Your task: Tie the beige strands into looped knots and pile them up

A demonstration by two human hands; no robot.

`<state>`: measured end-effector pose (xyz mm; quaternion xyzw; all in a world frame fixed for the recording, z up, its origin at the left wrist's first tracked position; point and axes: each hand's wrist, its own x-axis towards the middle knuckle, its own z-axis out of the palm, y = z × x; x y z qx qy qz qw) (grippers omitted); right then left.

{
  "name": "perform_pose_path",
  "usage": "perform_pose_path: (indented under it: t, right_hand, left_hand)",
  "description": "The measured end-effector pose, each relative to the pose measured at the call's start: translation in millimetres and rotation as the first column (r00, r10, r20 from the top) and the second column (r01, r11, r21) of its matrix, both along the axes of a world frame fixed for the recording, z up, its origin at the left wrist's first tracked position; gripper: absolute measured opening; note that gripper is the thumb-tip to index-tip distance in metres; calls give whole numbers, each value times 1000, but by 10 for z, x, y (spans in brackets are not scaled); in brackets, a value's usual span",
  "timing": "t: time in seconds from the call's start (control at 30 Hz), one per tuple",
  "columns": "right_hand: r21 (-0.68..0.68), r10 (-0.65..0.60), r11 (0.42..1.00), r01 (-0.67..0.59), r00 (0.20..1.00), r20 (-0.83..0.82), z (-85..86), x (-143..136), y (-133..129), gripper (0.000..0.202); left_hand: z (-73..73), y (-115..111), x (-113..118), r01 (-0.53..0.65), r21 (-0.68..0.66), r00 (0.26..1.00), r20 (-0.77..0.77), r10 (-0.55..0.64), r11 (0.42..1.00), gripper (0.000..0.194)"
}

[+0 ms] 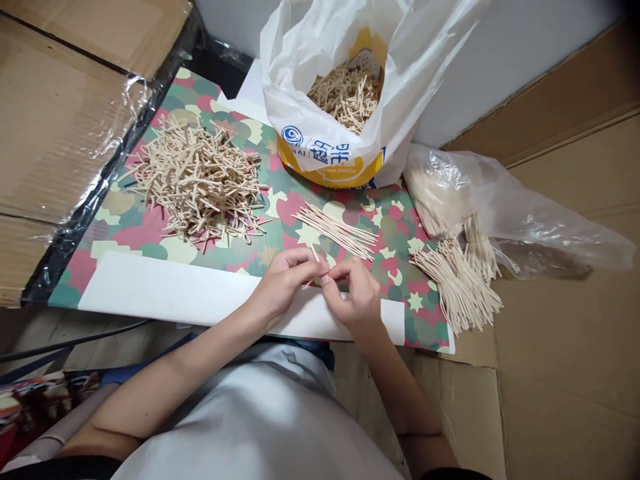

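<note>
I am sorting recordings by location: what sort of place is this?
Probably an improvised handwork corner: brown cardboard flanks a camouflage-patterned work surface bearing a loose pile of pale, thin, stick-like pieces and a white and yellow plastic bag.

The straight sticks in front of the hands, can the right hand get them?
Probably yes: the straight sticks lie just beyond the right hand, with nothing seen between. It looks busy with a thin stick, though.
</note>
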<state>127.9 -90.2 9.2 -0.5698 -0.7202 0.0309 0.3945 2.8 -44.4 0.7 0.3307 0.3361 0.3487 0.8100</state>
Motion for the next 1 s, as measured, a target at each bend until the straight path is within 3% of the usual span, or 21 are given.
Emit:
perform_pose_path:
  t: [0.23, 0.33, 0.5, 0.6, 0.7, 0.8, 1.0]
  right_hand:
    - [-39, -77, 996, 76, 997, -26, -34, -7, -28, 9]
    - [-34, -103, 994, 104, 994, 28, -30, -8, -31, 10]
    - [-20, -110, 993, 114, 983, 150, -5, -13, -2, 14]
    - [17, -95, 995, 94, 977, 193, 1, -16, 13, 17]
    - [21, -66, 998, 63, 985, 161, 11, -20, 13, 18]
    - [-37, -37, 998, 41, 996, 85, 48, -24, 7, 18]
    - [-221, -4, 975, -18, 995, -100, 174, -4, 19, 17]
  left_hand:
    - [-4, -32, 25, -41, -96, 997, 65, 48, 995, 19]
    - [13, -51, 24, -73, -38, 997, 31, 74, 997, 16]
    - [47, -52, 7, -86, 149, 983, -150, 108, 985, 15]
    - [42, -37, 7, -83, 171, 977, -179, 114, 982, 10]
    - [26, -19, 22, -74, 94, 992, -95, 83, 993, 8]
    - [20, -4, 49, -57, -77, 998, 1, 58, 995, 7]
    - [68, 31, 78, -31, -360, 982, 165, 97, 933, 9]
